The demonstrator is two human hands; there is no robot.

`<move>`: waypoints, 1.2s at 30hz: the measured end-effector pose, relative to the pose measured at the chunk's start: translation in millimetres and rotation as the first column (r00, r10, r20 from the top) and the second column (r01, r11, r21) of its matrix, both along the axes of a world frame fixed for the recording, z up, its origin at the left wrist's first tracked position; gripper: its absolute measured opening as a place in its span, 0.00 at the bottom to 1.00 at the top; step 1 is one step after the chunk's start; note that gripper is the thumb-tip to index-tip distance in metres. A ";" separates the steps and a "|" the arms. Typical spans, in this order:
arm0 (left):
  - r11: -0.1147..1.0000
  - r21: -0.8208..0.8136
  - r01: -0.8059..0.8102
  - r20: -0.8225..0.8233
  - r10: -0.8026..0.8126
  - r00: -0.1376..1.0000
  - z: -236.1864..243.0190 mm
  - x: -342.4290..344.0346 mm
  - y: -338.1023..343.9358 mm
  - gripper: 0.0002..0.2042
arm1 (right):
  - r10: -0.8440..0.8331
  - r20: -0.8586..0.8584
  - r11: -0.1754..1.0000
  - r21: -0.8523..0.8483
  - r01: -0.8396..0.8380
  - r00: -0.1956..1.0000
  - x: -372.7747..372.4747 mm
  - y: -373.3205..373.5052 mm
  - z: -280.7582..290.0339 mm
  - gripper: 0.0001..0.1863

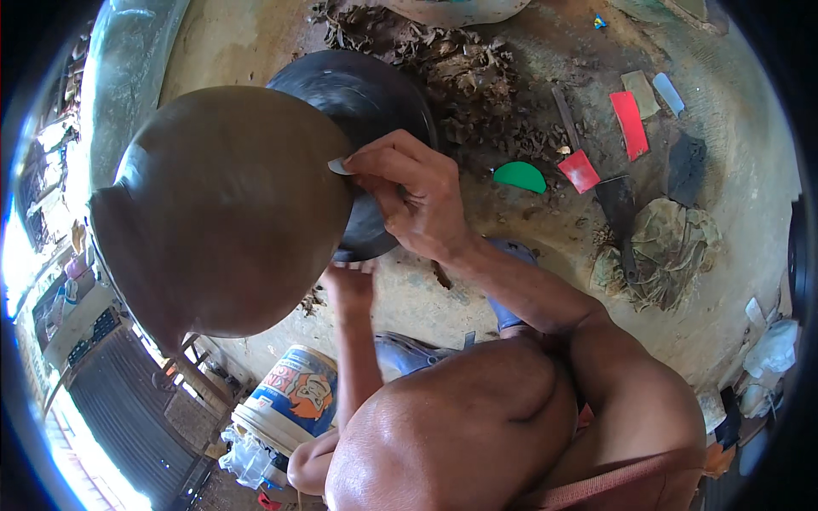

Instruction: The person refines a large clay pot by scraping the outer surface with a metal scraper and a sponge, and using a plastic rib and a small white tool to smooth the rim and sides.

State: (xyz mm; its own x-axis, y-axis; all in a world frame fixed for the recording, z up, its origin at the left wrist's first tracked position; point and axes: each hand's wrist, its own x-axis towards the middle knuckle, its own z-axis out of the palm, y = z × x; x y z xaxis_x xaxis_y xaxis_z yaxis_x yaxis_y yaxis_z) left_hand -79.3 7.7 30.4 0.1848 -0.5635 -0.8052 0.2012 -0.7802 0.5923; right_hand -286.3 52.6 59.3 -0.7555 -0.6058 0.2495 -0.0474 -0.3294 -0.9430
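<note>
A large dark brown clay pot [226, 204] sits on a black round turntable [392, 94]. My right hand [409, 192] pinches a small grey flat piece [337, 166] against the pot's right side. My left hand [348, 281] is low beside the pot, fingertips at the turntable's near rim, partly hidden; I cannot tell what they grip. A green half-round piece [520, 176] and red flat pieces [629, 126] lie on the ground to the right.
Dark crumbled scraps [460, 77], a dark flat tool [620, 213] and a crumpled cloth [669, 251] lie on the worn floor [707, 324]. A bucket [294, 387] stands below left, near corrugated metal [119, 426]. My bent knee and blue sandals [405, 351] fill the lower middle.
</note>
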 end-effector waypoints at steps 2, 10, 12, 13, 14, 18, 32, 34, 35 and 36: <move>0.840 -0.290 0.459 0.221 -0.408 0.886 -29.8 71.6 -39.0 0.33 | 0.028 0.028 0.999 -0.028 -0.028 0.999 9.5 -4.9 9.9 0.16; 0.970 -0.018 0.243 -0.170 -0.242 0.955 -4.0 -23.9 76.8 0.39 | 0.046 -0.011 0.998 0.038 -0.046 0.999 -1.3 10.6 -11.3 0.18; 0.971 0.036 0.236 -0.122 -0.230 0.966 2.0 -14.0 53.7 0.39 | 0.022 -0.026 0.999 0.028 -0.021 0.999 -1.5 8.8 -10.1 0.17; 0.986 -0.018 0.165 -0.056 -0.165 0.985 -2.3 3.6 23.9 0.37 | 0.003 -0.036 1.000 0.014 -0.003 0.999 -0.2 6.4 -6.5 0.15; 0.993 -0.078 0.094 0.007 -0.094 0.996 -11.8 24.5 -2.3 0.34 | 0.006 -0.039 1.000 0.002 -0.006 0.999 0.5 4.4 -3.5 0.15; 0.840 -0.464 0.282 0.047 -0.294 0.955 -33.8 27.6 -2.6 0.34 | 0.020 0.021 1.000 0.004 -0.020 1.000 11.1 -0.6 1.6 0.15; 0.968 -0.250 -0.013 -0.010 0.011 1.000 -33.4 13.9 13.6 0.34 | 0.064 0.045 0.996 0.051 -0.066 0.997 15.9 -5.9 0.6 0.17; 0.989 -0.137 0.048 -0.255 -0.082 0.964 -38.3 4.9 60.4 0.31 | 0.056 0.045 0.997 0.054 -0.059 0.997 13.0 -4.5 0.0 0.17; 0.964 0.008 0.267 -0.305 -0.252 0.919 -30.2 2.7 71.8 0.30 | 0.051 0.044 0.996 0.073 -0.054 0.998 10.3 -2.3 -4.9 0.17; 0.860 0.104 0.500 -0.377 -0.432 0.820 -16.6 -1.2 81.5 0.29 | 0.050 0.049 0.995 0.086 -0.054 0.998 9.4 0.1 -6.7 0.16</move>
State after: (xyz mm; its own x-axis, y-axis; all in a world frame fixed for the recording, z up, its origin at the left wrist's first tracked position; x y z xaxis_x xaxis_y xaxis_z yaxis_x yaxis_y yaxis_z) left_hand -80.4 89.2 13.8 -0.3549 -0.3439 -0.8694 -0.0602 -0.9196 0.3883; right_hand -277.0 52.7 52.6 -0.7318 -0.6626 0.1594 0.0123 -0.2468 -0.9690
